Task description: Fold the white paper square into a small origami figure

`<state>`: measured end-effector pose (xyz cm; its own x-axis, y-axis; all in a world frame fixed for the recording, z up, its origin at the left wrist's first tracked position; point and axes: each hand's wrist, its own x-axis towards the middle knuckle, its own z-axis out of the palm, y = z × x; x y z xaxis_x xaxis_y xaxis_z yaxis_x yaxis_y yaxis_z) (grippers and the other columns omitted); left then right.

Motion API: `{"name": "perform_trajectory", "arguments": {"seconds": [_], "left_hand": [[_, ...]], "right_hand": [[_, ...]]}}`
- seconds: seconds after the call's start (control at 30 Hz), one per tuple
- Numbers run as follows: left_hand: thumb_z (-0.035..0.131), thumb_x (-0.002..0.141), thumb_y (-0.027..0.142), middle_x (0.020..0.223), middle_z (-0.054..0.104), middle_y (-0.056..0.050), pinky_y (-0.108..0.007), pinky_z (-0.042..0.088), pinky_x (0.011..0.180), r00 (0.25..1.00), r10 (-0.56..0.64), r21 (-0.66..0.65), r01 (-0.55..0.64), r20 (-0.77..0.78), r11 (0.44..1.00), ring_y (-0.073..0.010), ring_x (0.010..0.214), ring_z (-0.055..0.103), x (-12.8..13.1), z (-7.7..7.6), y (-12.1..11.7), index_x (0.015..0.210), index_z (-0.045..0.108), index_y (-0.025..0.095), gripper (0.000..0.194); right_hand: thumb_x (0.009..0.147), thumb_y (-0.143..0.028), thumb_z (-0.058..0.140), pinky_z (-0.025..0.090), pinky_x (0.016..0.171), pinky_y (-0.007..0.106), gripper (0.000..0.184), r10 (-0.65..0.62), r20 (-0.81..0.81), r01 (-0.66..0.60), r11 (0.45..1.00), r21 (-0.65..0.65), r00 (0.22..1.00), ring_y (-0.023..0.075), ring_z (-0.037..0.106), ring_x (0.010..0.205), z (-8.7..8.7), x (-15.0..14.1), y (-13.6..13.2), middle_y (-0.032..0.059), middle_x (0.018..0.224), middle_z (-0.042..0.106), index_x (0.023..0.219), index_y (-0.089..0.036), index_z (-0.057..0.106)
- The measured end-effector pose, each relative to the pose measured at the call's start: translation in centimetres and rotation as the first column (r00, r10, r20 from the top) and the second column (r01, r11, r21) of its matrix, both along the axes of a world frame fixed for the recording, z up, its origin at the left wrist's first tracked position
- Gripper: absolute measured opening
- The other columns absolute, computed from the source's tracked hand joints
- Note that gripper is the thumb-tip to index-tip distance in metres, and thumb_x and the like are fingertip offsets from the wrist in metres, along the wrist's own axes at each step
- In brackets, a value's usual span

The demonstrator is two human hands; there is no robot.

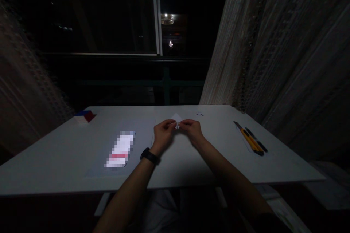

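Observation:
Near the middle of the white table, both hands pinch a small piece of folded white paper point(176, 117). My left hand point(163, 131), with a black watch point(149, 156) on its wrist, grips the paper's left side between thumb and forefinger. From the right, my right hand point(193, 129) closes its fingertips on the other side. The paper's pointed top shows above the fingers; its lower part is mostly covered by them. The fingertips of the two hands are close together, just above the table point(175, 171).
A lit phone point(121, 149) lies on a pale sheet point(95, 169) at left. A colored cube point(84, 116) sits at the far left. On the right are a yellow utility knife point(248, 139) and a black pen point(256, 139). Small dark scraps point(199, 114) lie near the back edge. Curtains point(226, 54) hang behind.

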<state>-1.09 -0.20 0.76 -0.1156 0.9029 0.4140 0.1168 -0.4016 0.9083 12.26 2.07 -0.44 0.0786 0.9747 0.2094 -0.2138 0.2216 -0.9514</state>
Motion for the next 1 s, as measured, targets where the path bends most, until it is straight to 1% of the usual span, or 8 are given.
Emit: {"name": "perform_trajectory", "arguments": {"seconds": [0.1, 0.23, 0.43, 0.6, 0.73, 0.83, 0.93, 1.0], "left_hand": [[0.066, 0.065, 0.033, 0.062, 0.066, -0.003, -0.024, 0.047, 0.058, 1.0, -0.007, -0.002, 0.007, 0.021, 1.0, -0.0154, 0.059, 0.062, 0.0, 0.1, 0.0, 0.085, 0.066, 0.014, 0.027], [0.065, 0.064, 0.033, 0.063, 0.066, -0.002, -0.024, 0.046, 0.057, 1.0, 0.002, 0.003, -0.002, 0.021, 1.0, -0.0149, 0.059, 0.062, -0.1, 0.0, 0.1, 0.082, 0.065, 0.015, 0.026], [0.064, 0.066, 0.031, 0.058, 0.062, 0.001, -0.023, 0.044, 0.055, 0.999, -0.027, 0.03, 0.026, 0.045, 0.999, -0.0136, 0.057, 0.059, 0.1, -0.3, 0.1, 0.082, 0.059, 0.017, 0.023], [0.063, 0.068, 0.029, 0.054, 0.057, 0.005, -0.021, 0.042, 0.055, 0.995, -0.038, 0.062, 0.032, 0.088, 0.998, -0.0119, 0.054, 0.057, 0.4, -0.7, 0.2, 0.082, 0.05, 0.019, 0.022], [0.064, 0.067, 0.029, 0.052, 0.056, 0.006, -0.021, 0.041, 0.053, 0.994, -0.042, 0.068, 0.036, 0.101, 0.997, -0.0114, 0.052, 0.056, 0.6, -0.6, 0.2, 0.081, 0.048, 0.019, 0.023], [0.066, 0.067, 0.031, 0.054, 0.059, 0.004, -0.022, 0.043, 0.055, 0.993, -0.039, 0.031, 0.036, 0.114, 0.999, -0.0128, 0.054, 0.058, 0.5, -0.5, 0.1, 0.091, 0.049, 0.019, 0.031], [0.069, 0.064, 0.032, 0.06, 0.064, 0.001, -0.024, 0.045, 0.059, 0.994, -0.032, -0.012, 0.033, 0.105, 0.999, -0.0148, 0.06, 0.062, 0.2, -0.5, 0.3, 0.107, 0.048, 0.019, 0.05], [0.073, 0.059, 0.032, 0.062, 0.065, 0.001, -0.024, 0.045, 0.06, 0.992, -0.022, -0.019, 0.025, 0.121, 1.0, -0.0145, 0.06, 0.062, 0.1, -0.6, 0.6, 0.113, 0.047, 0.019, 0.061]], "right_hand": [[0.045, -0.034, 0.08, 0.042, 0.052, 0.025, 0.032, 0.019, -0.019, -0.019, 1.0, 0.014, 1.0, 0.0115, 0.053, 0.051, 0.1, -0.1, -0.1, -0.0005, 0.055, 0.06, 0.066, -0.016, 0.065], [0.047, -0.034, 0.079, 0.042, 0.051, 0.024, 0.039, 0.063, -0.011, -0.063, 0.997, 0.052, 0.998, 0.0109, 0.053, 0.049, 0.1, -0.1, -0.1, -0.004, 0.052, 0.058, 0.077, -0.018, 0.06], [0.043, -0.034, 0.08, 0.039, 0.048, 0.022, 0.041, -0.049, -0.036, 0.05, 0.997, 0.05, 0.998, 0.0106, 0.052, 0.048, -0.1, -0.6, -0.3, -0.0044, 0.051, 0.056, 0.069, -0.018, 0.052], [0.046, -0.034, 0.078, 0.037, 0.048, 0.022, 0.042, -0.076, -0.075, 0.082, 0.993, 0.082, 0.994, 0.0089, 0.047, 0.047, -0.4, -1.0, -0.5, -0.0071, 0.051, 0.051, 0.065, -0.02, 0.044], [0.048, -0.032, 0.077, 0.036, 0.047, 0.021, 0.042, -0.1, -0.073, 0.108, 0.986, 0.124, 0.992, 0.0081, 0.045, 0.048, -0.7, -1.1, -0.2, -0.0085, 0.052, 0.048, 0.066, -0.02, 0.04], [0.05, -0.03, 0.075, 0.036, 0.047, 0.02, 0.04, -0.11, -0.078, 0.12, 0.983, 0.142, 0.991, 0.0078, 0.045, 0.048, -0.8, -1.1, -0.1, -0.0091, 0.053, 0.047, 0.067, -0.02, 0.04], [0.053, -0.03, 0.073, 0.036, 0.048, 0.02, 0.038, -0.104, -0.072, 0.114, 0.983, 0.143, 0.992, 0.0077, 0.045, 0.048, -0.9, -1.0, -0.1, -0.0092, 0.052, 0.048, 0.068, -0.02, 0.04], [0.054, -0.029, 0.072, 0.035, 0.048, 0.019, 0.037, -0.091, -0.072, 0.1, 0.985, 0.141, 0.993, 0.0074, 0.045, 0.047, -0.9, -0.9, 0.0, -0.0094, 0.051, 0.047, 0.069, -0.02, 0.039]]}}
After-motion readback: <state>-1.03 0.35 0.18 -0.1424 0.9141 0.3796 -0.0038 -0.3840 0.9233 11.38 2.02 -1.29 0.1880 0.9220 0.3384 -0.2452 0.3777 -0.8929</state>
